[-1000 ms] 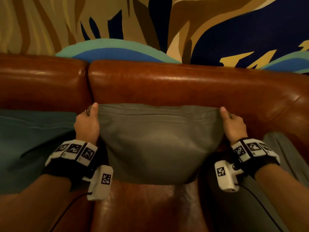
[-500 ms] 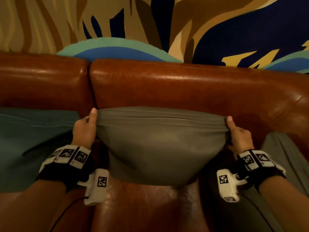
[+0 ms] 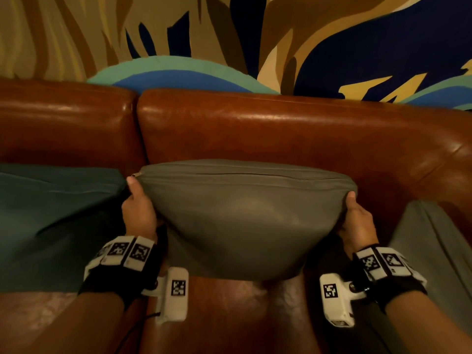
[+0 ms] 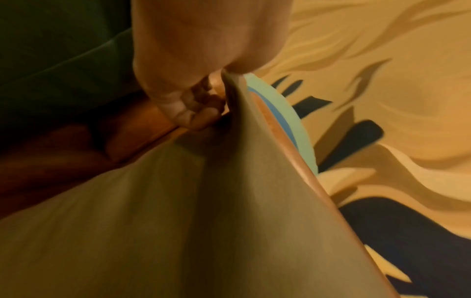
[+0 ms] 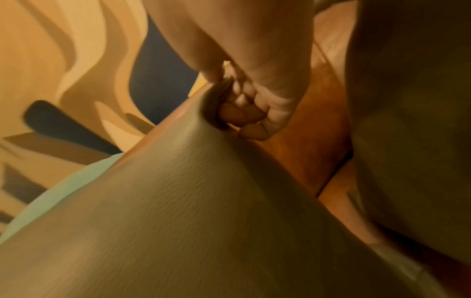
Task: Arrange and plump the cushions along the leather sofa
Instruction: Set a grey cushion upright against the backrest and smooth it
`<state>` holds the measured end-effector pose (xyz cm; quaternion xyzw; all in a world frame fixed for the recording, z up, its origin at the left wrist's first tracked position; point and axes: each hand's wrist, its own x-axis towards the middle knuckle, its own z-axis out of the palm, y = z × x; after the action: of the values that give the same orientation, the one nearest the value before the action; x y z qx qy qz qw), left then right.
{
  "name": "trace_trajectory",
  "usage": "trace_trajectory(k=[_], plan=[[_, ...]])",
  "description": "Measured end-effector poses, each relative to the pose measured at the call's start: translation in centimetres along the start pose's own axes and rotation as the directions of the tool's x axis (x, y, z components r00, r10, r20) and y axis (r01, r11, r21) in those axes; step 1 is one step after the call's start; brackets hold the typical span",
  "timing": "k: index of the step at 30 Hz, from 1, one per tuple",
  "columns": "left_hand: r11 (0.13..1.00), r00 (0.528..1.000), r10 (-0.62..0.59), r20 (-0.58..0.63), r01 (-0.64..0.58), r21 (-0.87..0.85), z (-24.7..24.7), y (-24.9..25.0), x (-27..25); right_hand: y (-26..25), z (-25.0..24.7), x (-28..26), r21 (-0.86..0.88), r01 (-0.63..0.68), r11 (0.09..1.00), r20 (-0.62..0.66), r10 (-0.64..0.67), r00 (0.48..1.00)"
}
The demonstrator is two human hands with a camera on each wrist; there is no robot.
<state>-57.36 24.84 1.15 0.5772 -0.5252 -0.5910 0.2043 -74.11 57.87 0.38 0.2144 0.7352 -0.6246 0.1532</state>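
Grey fabric cushion (image 3: 245, 221), on brown leather sofa (image 3: 281, 134). Your left hand (image 3: 139, 213) pinches its 9 o'clock corner; your right hand (image 3: 357, 223) pinches its 3 o'clock corner.

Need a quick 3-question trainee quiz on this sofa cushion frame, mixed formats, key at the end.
1. True or false: the left hand and right hand each pinch an upper corner of the grey-olive fabric cushion.
2. Which lies to the person's left of it? A) dark teal fabric cushion B) a striped blanket C) a wooden tray
3. Fill in: the held cushion stands against the backrest of the brown ___ sofa.

Key: 1 true; 2 A; 3 leather.
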Motion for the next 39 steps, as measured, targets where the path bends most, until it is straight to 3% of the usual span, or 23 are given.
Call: trace_trajectory(k=[6, 11, 15, 18, 22, 24, 27, 29, 34, 39], plan=[[0.977, 0.982, 0.183, -0.032, -0.179, 0.118, 0.6, -2.0, -2.1, 0.7, 1.2, -1.1, -0.031, 0.105, 0.994, -0.08, -0.108, 0.991], [0.979, 0.985, 0.161, -0.056, -0.152, 0.136, 0.8, -2.3, -1.5, 1.3, 1.6, -0.7, -0.074, 0.053, 0.996, -0.073, -0.059, 0.996], [0.963, 0.966, 0.242, -0.088, -0.228, 0.145, 0.2, -1.4, -1.7, 0.3, 1.0, -0.6, -0.013, 0.122, 0.992, -0.071, -0.123, 0.99], [0.967, 0.978, 0.184, -0.093, -0.163, 0.197, -0.3, -2.2, -1.5, 1.9, 0.5, -0.8, -0.026, 0.088, 0.996, -0.081, -0.09, 0.993], [0.985, 0.961, 0.073, -0.266, -0.029, 0.167, -2.7, -4.6, 1.5, 2.4, -0.7, 0.2, 0.005, -0.012, 1.0, -0.155, 0.013, 0.988], [0.987, 0.973, 0.05, -0.225, -0.013, 0.163, -3.1, -3.9, 1.7, 1.4, -1.3, 0.6, 0.072, -0.079, 0.994, -0.088, 0.085, 0.993], [0.987, 1.0, 0.018, 0.002, -0.018, 0.161, -1.4, 0.0, -0.4, -0.7, -1.4, 0.8, 0.071, -0.103, 0.992, -0.026, 0.105, 0.994], [0.99, 0.998, -0.021, 0.064, 0.012, 0.143, -0.3, 1.5, -0.3, -1.9, -0.8, 1.2, 0.05, -0.114, 0.992, 0.025, 0.113, 0.993], [0.983, 0.997, 0.078, -0.024, -0.073, 0.166, 0.7, 1.4, 1.3, -2.5, 0.0, 2.2, -0.081, -0.033, 0.996, -0.038, 0.03, 0.999], [0.977, 0.996, 0.052, -0.075, -0.035, 0.21, 0.7, -0.1, 1.8, -1.0, 0.0, 2.0, -0.095, -0.059, 0.994, -0.032, 0.056, 0.998]])
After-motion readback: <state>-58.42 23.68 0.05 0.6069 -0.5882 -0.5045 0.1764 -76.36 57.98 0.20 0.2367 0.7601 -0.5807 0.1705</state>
